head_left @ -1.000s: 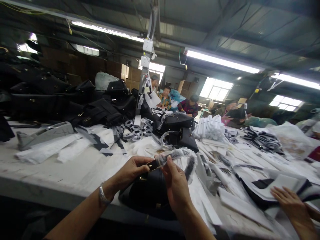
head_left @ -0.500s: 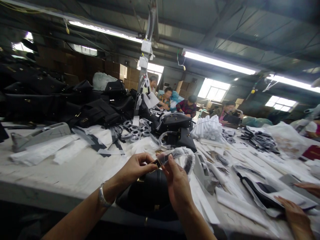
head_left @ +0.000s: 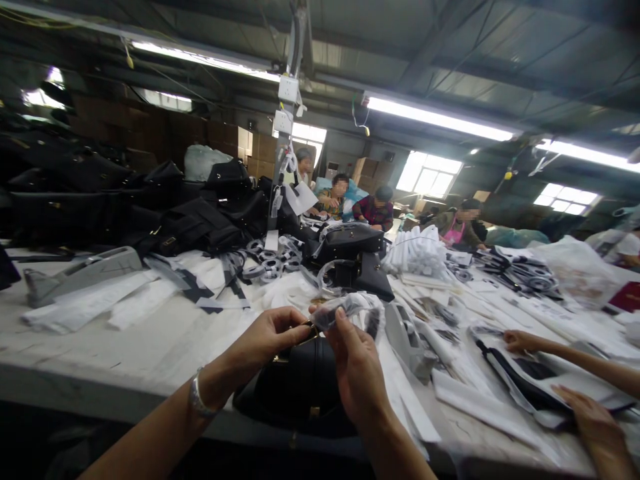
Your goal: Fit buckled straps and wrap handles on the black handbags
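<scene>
So, my left grip (head_left: 280,331) pinches the wrapped handle (head_left: 361,304) by its gold-edged end while my right grip (head_left: 357,360) pinches farther along, seemingly steadying it, just above the black bag (head_left: 296,385) at the table's (head_left: 175,353) near edge.

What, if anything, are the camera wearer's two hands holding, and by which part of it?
A plastic-wrapped strap: the left hand pinches its dark end with gold-coloured metal; the right hand holds the wrapped length close by.

A plastic-wrapped, seemingly dark strap (head_left: 360,305) arches above a gold-fitted black bag (head_left: 295,385).
</scene>
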`<act>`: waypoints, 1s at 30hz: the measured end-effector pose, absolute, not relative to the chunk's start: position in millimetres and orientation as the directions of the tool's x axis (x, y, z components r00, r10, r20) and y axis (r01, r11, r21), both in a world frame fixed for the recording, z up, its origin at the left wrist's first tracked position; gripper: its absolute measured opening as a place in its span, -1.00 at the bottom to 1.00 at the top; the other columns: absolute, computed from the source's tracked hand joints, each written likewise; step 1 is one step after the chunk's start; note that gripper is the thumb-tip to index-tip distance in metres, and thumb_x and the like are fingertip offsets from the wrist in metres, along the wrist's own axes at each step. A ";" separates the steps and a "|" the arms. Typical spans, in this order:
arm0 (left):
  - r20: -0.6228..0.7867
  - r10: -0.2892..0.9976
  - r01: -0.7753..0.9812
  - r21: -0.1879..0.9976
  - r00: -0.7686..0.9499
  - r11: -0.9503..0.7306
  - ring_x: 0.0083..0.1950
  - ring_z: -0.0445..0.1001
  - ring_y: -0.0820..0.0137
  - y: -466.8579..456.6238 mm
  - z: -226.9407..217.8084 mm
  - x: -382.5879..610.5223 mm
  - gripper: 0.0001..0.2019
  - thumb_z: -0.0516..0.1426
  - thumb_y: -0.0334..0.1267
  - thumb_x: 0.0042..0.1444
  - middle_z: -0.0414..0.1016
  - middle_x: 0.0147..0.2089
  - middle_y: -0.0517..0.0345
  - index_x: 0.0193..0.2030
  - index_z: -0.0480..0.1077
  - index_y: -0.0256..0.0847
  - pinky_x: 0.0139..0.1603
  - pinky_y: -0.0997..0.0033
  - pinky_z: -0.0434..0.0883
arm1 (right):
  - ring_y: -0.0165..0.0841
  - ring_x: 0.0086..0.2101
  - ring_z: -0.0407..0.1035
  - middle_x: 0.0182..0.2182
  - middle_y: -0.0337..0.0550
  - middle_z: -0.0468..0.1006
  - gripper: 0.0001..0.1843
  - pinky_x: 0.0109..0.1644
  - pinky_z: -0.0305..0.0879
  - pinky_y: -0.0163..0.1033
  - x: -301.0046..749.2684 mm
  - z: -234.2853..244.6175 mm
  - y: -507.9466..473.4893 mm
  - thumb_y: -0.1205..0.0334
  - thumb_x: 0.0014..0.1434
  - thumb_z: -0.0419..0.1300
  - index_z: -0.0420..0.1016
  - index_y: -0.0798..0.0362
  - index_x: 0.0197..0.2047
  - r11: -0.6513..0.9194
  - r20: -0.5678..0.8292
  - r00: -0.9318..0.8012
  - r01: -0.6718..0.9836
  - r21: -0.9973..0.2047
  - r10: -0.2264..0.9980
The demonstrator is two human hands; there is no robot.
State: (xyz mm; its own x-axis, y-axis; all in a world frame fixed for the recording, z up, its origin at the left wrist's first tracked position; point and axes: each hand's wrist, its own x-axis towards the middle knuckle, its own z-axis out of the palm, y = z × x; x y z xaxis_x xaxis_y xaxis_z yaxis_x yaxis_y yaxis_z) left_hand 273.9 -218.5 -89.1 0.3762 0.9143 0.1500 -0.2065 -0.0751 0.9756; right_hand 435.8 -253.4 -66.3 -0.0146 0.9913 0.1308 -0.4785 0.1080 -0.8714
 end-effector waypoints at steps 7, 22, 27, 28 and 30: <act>0.232 0.927 -0.150 0.969 0.293 -0.195 -0.30 0.40 0.45 -219.5 -89.0 281.8 -0.69 0.31 -0.14 0.09 0.46 -0.33 0.21 -0.09 0.43 -0.24 -0.28 0.49 0.29 | -0.14 -0.01 0.47 -0.13 -0.04 0.67 -0.63 0.24 0.23 -0.02 439.6 -67.1 -253.9 -0.01 0.26 0.20 0.65 0.08 -0.06 0.153 0.179 -0.040 -0.357 -0.922 0.983; 0.414 0.876 -0.073 0.910 0.248 -0.409 0.14 0.41 0.16 -211.6 -109.9 281.4 -0.58 0.12 0.08 0.22 0.48 0.10 -0.04 0.02 0.54 -0.18 0.20 0.23 0.31 | -0.17 -0.05 0.51 -0.04 -0.09 0.60 -0.69 0.10 0.39 -0.12 420.9 -117.0 -252.8 0.18 0.15 0.31 0.51 0.03 -0.03 0.264 0.268 -0.025 -0.108 -0.958 0.963; 0.399 0.879 -0.001 0.911 0.260 -0.413 0.16 0.41 0.10 -213.4 -95.2 286.4 -0.56 0.14 0.12 0.19 0.50 0.10 -0.10 -0.13 0.61 -0.24 0.25 0.20 0.27 | -0.22 -0.22 0.57 -0.15 -0.07 0.63 -0.50 -0.15 0.50 -0.19 409.7 -130.0 -243.1 0.14 0.09 0.36 0.32 0.04 0.05 0.206 0.205 0.019 -0.126 -0.971 0.979; 0.388 0.883 0.021 0.913 0.266 -0.407 0.13 0.43 0.10 -213.1 -92.5 286.4 -0.60 0.20 0.07 0.15 0.52 0.06 -0.09 -0.18 0.62 -0.25 0.23 0.22 0.29 | -0.23 -0.22 0.57 -0.12 -0.07 0.62 -0.49 -0.15 0.50 -0.20 407.8 -130.1 -241.6 0.13 0.10 0.36 0.29 0.03 0.06 0.207 0.208 0.014 -0.164 -0.964 0.978; 0.318 0.900 0.017 0.941 0.298 -0.338 0.00 0.50 0.14 -211.5 -90.0 283.6 -0.66 0.23 0.02 0.14 0.58 -0.06 -0.05 -0.20 0.61 -0.25 0.10 0.25 0.38 | -0.25 -0.23 0.58 -0.11 -0.08 0.62 -0.49 -0.15 0.50 -0.22 404.8 -129.8 -238.7 0.15 0.09 0.36 0.27 0.01 0.05 0.209 0.213 0.007 -0.227 -0.951 0.977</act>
State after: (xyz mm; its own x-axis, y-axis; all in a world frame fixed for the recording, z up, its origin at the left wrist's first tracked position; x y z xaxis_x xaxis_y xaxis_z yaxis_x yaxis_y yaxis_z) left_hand 283.6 -211.5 -90.0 0.2980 0.9000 0.3181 0.0167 -0.3381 0.9410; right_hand 404.8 -238.7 -129.8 0.0067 0.9770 0.2130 -0.2275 0.2089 -0.9511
